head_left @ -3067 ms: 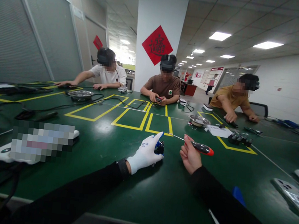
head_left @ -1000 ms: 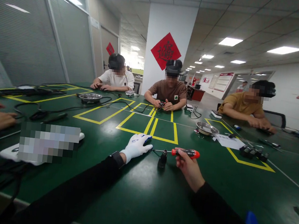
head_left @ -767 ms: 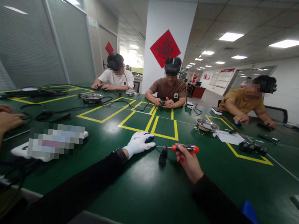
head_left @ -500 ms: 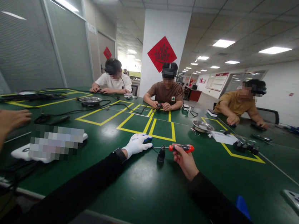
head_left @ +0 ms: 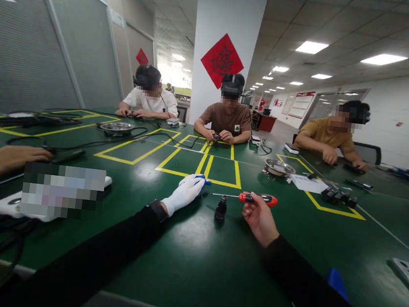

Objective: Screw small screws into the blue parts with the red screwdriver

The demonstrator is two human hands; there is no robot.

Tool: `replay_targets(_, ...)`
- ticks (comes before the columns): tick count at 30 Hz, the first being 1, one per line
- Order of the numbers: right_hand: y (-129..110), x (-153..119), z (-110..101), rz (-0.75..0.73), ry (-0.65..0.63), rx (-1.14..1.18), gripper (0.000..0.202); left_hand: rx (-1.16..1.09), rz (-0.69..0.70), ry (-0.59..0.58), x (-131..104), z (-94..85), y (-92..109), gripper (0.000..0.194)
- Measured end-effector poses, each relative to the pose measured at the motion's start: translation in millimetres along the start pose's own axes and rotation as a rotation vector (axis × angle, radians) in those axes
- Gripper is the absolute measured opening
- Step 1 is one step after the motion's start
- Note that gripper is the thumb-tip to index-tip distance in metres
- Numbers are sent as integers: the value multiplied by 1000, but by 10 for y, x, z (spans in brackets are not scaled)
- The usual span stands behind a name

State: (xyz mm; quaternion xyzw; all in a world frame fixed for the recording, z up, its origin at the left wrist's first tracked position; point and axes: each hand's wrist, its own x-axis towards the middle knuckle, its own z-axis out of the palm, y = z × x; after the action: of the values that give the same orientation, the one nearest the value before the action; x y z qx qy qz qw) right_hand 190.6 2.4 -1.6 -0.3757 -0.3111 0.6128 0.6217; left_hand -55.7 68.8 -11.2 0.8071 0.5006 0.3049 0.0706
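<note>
My left hand (head_left: 184,194) wears a white glove with blue fingertips. Its fingers curl down at the table, and whatever they hold is hidden or too small to name. Between the fingers of my bare right hand (head_left: 260,221) is a screwdriver (head_left: 256,199) with a red and black handle. Its shaft lies level and points left, the tip close to a small dark object (head_left: 204,195) beside my left fingertips; I cannot tell whether they touch. Just in front of the shaft, a black cone-shaped part (head_left: 221,208) stands upright on the green table (head_left: 184,269).
Yellow tape (head_left: 219,182) marks the table beyond my hands. Metal bowls (head_left: 279,167) stand farther off, with several black parts (head_left: 340,196) near a paper (head_left: 308,184). Another person's arm (head_left: 7,165) and a white device (head_left: 6,204) are at left. Three people sit opposite.
The screwdriver and my right hand have shifted right, drawing its tip away from the left fingertips. A small dark object now shows there. My head view has tilted down slightly.
</note>
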Motion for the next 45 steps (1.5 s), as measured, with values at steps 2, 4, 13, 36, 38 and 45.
replay_targets(2, -12, -14, 13, -4, 1, 30, 23, -132, -12, 48, -23, -32, 55, 48)
replay_targets(4, -17, -21, 24, -11, 0, 32, 23, -228, -15, 52, -38, -53, 92, 48)
replay_targets(13, -15, -25, 49, 10, -19, 80, 22, -397, -34, 9, -15, -32, 118, 43)
replay_targets(36, -620, -106, 215, -736, -524, -1864, 34, -479, -173, 319, 41, 44, -62, 38)
replay_targets(38, -539, -90, 102, -709, -621, -2138, 34, -503, -196, 320, 41, 51, -41, 41)
replay_targets(45, -347, -169, -158, -725, -629, -2225, 43, -579, -175, 300, 6, 33, 35, 43)
